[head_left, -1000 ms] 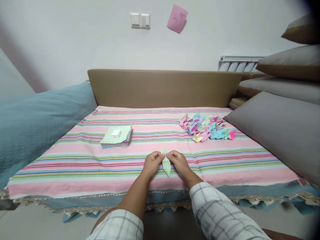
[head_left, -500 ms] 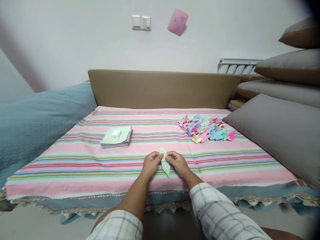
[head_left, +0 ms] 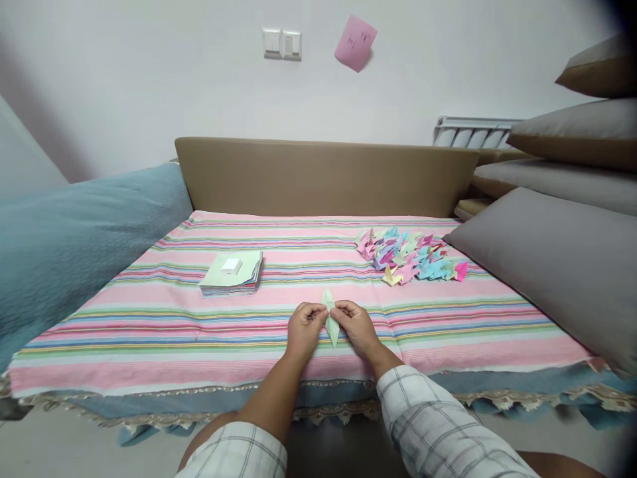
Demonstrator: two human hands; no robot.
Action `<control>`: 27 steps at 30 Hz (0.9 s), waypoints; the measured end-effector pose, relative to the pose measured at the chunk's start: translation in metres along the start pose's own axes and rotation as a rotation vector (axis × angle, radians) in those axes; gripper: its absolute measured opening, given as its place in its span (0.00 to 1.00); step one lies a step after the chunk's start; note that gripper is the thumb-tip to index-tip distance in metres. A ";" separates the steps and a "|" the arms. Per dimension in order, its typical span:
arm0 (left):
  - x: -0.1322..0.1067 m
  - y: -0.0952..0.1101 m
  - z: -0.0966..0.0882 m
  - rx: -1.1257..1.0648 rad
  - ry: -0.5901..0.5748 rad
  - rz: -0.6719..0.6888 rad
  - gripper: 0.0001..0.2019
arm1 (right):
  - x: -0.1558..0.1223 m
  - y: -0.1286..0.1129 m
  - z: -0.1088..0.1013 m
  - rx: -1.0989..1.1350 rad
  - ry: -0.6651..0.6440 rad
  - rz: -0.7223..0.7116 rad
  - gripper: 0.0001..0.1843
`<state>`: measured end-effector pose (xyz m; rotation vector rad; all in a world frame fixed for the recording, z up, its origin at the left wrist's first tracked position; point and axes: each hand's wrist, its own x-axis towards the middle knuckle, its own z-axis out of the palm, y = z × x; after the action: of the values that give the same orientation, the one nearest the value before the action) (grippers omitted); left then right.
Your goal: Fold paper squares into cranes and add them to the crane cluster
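A pale green folded paper, long and diamond-shaped, is pinched between both hands above the striped cloth near the front edge. My left hand grips its left side near the middle, thumb and fingertips together. On the other side, my right hand pinches it at about the same height. One point of the paper sticks up past the fingers and the other points down toward me. The fingertips partly hide its middle.
Folded paper cranes in several colours lie in a cluster at the back right. To the left is a stack of coloured paper with a small white block on top. Grey cushions are piled at right on the striped cloth.
The folded paper has turned more upright and looks narrower. My left hand has shifted slightly right, closer to my right hand. Both hands keep hold of the paper.
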<state>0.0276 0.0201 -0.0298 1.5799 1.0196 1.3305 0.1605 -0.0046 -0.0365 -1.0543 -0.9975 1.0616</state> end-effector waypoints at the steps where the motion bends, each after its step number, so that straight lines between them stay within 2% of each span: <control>1: 0.000 0.000 0.000 -0.009 -0.016 -0.010 0.06 | -0.001 0.000 -0.001 -0.012 -0.005 -0.016 0.17; 6: 0.002 0.005 -0.001 -0.220 -0.125 -0.148 0.12 | -0.002 -0.001 -0.005 -0.130 -0.070 -0.112 0.16; 10: 0.004 0.005 0.000 -0.320 -0.084 -0.220 0.14 | 0.000 0.002 -0.007 -0.234 -0.092 -0.232 0.14; 15: 0.006 0.001 -0.001 -0.399 -0.086 -0.330 0.15 | 0.002 0.004 -0.010 -0.195 -0.151 -0.159 0.14; 20: 0.008 0.000 -0.001 -0.470 -0.066 -0.299 0.18 | 0.002 0.002 -0.010 -0.192 -0.147 -0.138 0.13; 27: 0.008 -0.001 -0.002 -0.398 -0.058 -0.261 0.13 | 0.003 0.001 -0.009 -0.168 -0.169 -0.078 0.16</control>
<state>0.0267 0.0279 -0.0284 1.1401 0.8308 1.2104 0.1695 -0.0032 -0.0393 -1.0639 -1.2727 1.0288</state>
